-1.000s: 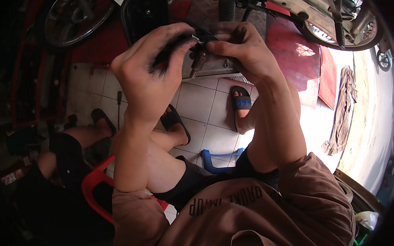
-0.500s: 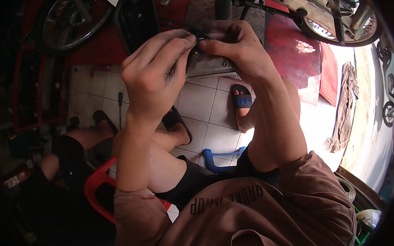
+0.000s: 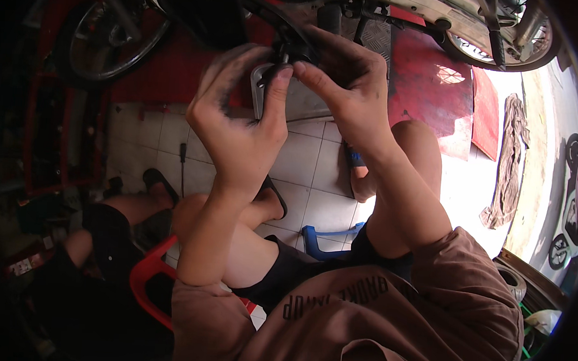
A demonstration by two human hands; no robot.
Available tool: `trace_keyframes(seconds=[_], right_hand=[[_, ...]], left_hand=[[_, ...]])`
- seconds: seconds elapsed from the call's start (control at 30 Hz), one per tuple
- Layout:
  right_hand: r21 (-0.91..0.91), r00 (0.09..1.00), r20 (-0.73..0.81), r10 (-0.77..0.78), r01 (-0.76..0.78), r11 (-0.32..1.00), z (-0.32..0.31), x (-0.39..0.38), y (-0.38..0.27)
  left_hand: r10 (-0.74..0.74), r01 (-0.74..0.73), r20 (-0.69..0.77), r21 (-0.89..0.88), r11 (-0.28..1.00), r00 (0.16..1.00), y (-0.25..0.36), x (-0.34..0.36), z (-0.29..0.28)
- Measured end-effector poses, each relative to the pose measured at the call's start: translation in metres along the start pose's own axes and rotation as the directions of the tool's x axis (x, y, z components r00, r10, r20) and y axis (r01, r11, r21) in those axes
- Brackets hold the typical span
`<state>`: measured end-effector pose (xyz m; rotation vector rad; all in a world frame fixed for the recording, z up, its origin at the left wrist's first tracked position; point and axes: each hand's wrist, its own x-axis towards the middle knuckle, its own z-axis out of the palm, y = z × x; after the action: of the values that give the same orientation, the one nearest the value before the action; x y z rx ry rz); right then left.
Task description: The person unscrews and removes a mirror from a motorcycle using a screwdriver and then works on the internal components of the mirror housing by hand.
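Observation:
Both hands are raised close together at the top middle, around what looks like a black motorcycle mirror point(image 3: 203, 9) with a curved black stem point(image 3: 271, 13). My left hand point(image 3: 240, 112) is closed on the stem's lower end, its thumb pressed to a small dark fitting point(image 3: 284, 55). My right hand point(image 3: 356, 86) curls over the same end from the other side, thumb tip almost meeting the left thumb. Dark grime marks both hands. A silver curved edge point(image 3: 257, 90) shows between the left thumb and fingers; its kind is unclear. The right fingertips are partly hidden behind the stem.
A motorcycle wheel point(image 3: 110, 37) stands at the far left, another wheel point(image 3: 499, 41) at the far right. Beyond my knees lies a red mat point(image 3: 431, 90). Below are a blue plastic stool point(image 3: 325, 241), a red chair point(image 3: 146, 281), a screwdriver point(image 3: 183, 158) and another person's leg point(image 3: 127, 211).
The mirror has shifted up, and its stem now shows plainly above my hands. My left hand has turned, thumb and fingers wider apart. My right hand has moved slightly lower.

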<state>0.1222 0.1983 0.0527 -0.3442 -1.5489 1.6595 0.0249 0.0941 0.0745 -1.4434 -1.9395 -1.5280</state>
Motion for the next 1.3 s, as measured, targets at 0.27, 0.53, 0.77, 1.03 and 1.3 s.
trace_keyframes(seconds=[0.27, 0.53, 0.77, 1.03, 1.3], right_hand=[[0.121, 0.998, -0.002, -0.057, 0.057, 0.991, 0.003, -0.003, 0.0], [0.265, 0.995, 0.1, 0.01, -0.036, 0.964, 0.002, -0.001, -0.007], [0.268, 0.987, 0.157, 0.033, -0.075, 0.961, 0.006, -0.004, -0.008], [0.219, 0.993, 0.085, 0.084, -0.101, 0.97, 0.005, -0.002, -0.003], [0.15, 0.986, -0.039, 0.164, -0.157, 0.976, 0.011, -0.003, 0.005]], left_hand=[[-0.277, 0.373, 0.255, -0.53, 0.762, 0.926, 0.004, -0.006, -0.001], [-0.227, 0.372, 0.325, -0.506, 0.778, 0.918, 0.004, -0.003, -0.009], [0.148, -0.106, 0.286, -0.159, 0.982, 0.947, -0.012, 0.006, -0.012], [-0.193, 0.356, 0.426, -0.347, 0.868, 0.884, -0.014, 0.002, -0.01], [-0.433, 0.469, 0.258, -0.099, 0.877, 0.864, -0.007, 0.0, -0.013]])
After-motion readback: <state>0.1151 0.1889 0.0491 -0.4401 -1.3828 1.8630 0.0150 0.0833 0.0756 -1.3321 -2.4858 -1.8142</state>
